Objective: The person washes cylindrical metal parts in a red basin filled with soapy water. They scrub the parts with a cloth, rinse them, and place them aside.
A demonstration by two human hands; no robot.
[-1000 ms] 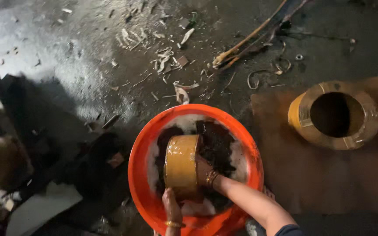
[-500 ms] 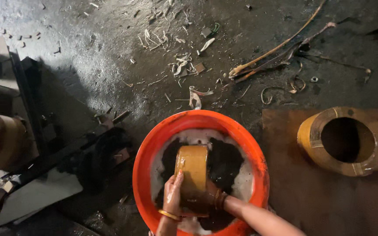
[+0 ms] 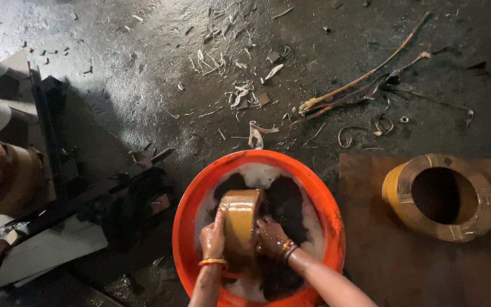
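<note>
Shifted from flat to upright on edge in the orange basin (image 3: 187,216), the yellow ring (image 3: 240,224), clasped between left hand (image 3: 213,239) and right hand (image 3: 270,236), fingers closed on its sides.

The round orange plastic basin (image 3: 188,227) is cut off by the bottom edge; dark foamy liquid (image 3: 282,199) hides the lower part of the tan tape-wrapped ring (image 3: 240,219).

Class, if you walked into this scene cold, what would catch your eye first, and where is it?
The bright orange basin at bottom centre, holding dark, foamy liquid. In it, the left hand and right hand grip a tan ring-shaped roll standing on edge. A similar, larger roll sits at right.
</note>
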